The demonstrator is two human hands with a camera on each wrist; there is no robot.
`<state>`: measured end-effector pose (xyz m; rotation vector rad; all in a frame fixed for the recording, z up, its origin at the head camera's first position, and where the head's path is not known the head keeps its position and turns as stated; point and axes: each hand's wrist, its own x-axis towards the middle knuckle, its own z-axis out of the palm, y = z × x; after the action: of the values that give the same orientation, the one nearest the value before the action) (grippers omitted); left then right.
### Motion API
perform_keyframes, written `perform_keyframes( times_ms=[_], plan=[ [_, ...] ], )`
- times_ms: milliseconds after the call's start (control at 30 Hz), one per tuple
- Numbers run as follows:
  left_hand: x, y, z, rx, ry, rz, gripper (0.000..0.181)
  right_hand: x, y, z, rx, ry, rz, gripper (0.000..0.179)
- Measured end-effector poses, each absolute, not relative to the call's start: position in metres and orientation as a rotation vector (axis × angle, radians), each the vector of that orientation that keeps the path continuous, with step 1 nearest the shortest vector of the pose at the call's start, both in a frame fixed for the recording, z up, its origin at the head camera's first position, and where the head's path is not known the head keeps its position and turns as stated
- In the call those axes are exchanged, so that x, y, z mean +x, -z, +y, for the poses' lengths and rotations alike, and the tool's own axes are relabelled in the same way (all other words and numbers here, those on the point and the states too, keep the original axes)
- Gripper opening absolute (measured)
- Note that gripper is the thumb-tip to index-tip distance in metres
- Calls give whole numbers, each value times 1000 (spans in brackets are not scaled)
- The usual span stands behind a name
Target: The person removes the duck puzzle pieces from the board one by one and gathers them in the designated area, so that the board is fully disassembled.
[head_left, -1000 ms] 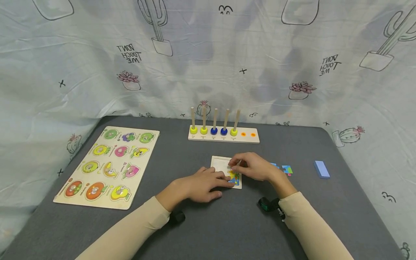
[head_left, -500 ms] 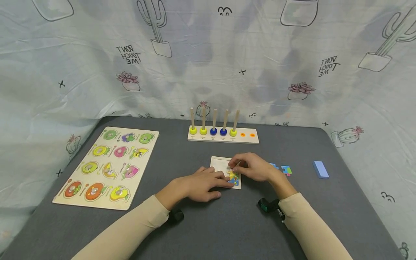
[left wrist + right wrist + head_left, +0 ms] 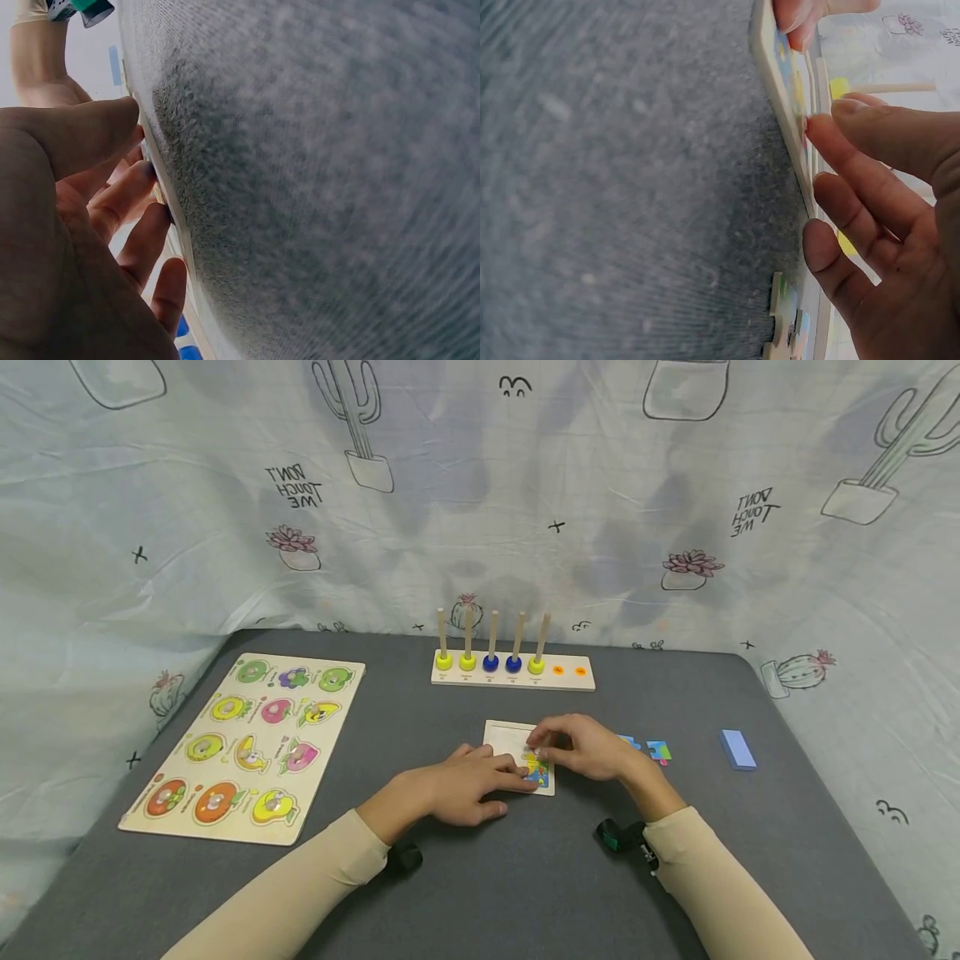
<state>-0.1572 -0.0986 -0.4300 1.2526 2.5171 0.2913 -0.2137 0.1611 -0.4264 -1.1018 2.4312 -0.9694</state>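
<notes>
The left hand (image 3: 467, 787) rests outstretched on the puzzle board (image 3: 507, 738); the right hand (image 3: 588, 747), fingers relaxed, touches it too.

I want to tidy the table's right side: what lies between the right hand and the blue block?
Loose puzzle pieces, the nearest partly hidden by the right hand, then gray tabletop up to the blue block; the head view shows it.

Free rm btwn fruit board (image 3: 264, 728) & puzzle tray (image 3: 506, 739), but L arm (image 3: 296, 889) blocks near side.
</notes>
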Motion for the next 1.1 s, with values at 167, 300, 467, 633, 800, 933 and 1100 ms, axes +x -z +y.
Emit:
perform_keyframes(
  times_ms=[167, 300, 467, 633, 800, 933, 1100],
  plan=[
    [-157, 432, -99, 1245, -301, 2521, 51, -215, 427, 160, -1113, 988, 2411, 20],
    [-156, 433, -99, 1240, -299, 2525, 51, -216, 430, 162, -1091, 1022, 2401, 21],
    [-153, 432, -98, 1236, -270, 2531, 52, -216, 431, 164, -1071, 1066, 2382, 22],
    [-152, 431, -98, 1235, -252, 2538, 53, -214, 432, 163, -1083, 1085, 2379, 23],
    [-151, 431, -99, 1236, -253, 2534, 53, -214, 433, 161, -1077, 1079, 2364, 22],
    [-149, 431, -99, 1235, -251, 2536, 54, -215, 434, 159, -1068, 1062, 2353, 21],
    [-149, 432, -98, 1249, -235, 2549, 55, -216, 435, 160, -1080, 1097, 2346, 19]
  ],
)
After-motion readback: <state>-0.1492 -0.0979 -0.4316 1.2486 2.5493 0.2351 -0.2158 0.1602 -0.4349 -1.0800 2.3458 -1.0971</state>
